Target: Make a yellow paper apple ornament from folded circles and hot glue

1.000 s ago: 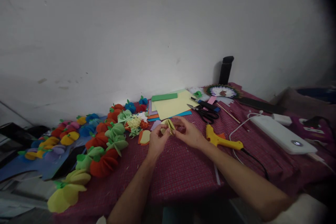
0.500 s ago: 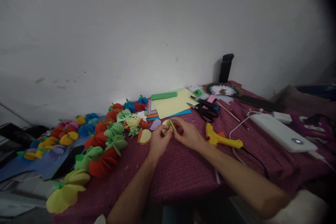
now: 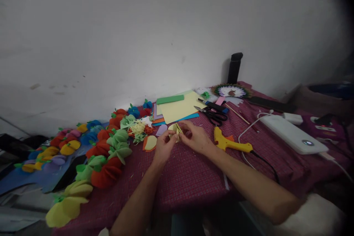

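Both hands meet over the middle of the checked table, pinching folded yellow paper (image 3: 173, 128) between them. My left hand (image 3: 164, 148) grips its near left side with thumb and fingers. On the right side, the fingers of my right hand (image 3: 195, 138) are closed on the same paper, partly hiding it. Several folded leaves stand up between the fingertips. Just left of the hands lie a purple paper piece (image 3: 161, 129) and a cream cut-out (image 3: 151, 142) on orange ones. A yellow glue gun (image 3: 231, 143) rests right of my right hand.
Several colourful paper pumpkins (image 3: 106, 172) fill the left side. Paper sheets (image 3: 179, 108), black scissors (image 3: 214, 115) and a cutter (image 3: 212, 105) lie behind the hands. A white power bank (image 3: 293, 134) with cables and a purple power strip (image 3: 322, 127) sit at the right.
The folded paper has turned slightly in my fingers, and its leaves stand a little further apart. Both hands keep hold of it. The whole view has shifted a little.
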### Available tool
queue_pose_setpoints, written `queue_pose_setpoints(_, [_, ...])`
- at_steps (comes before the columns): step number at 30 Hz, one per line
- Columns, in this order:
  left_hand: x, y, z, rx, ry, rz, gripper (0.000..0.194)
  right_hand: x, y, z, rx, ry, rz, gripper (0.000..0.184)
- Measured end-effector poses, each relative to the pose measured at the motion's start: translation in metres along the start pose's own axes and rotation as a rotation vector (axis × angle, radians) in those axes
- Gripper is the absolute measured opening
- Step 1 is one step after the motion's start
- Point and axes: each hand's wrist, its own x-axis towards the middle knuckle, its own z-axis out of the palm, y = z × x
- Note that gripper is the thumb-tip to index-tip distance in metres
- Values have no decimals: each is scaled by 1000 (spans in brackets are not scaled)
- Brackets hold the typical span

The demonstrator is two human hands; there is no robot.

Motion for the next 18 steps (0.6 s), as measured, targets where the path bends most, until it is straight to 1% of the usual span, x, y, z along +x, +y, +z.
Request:
queue_pose_setpoints(9, [-1, 8, 0, -49, -16, -5, 22, 1, -1, -2, 44, 28, 11, 43])
queue_pose_setpoints(18, [-2, 8, -2, -18, -25, 31, 21, 1, -2, -2, 37, 26, 30, 43])
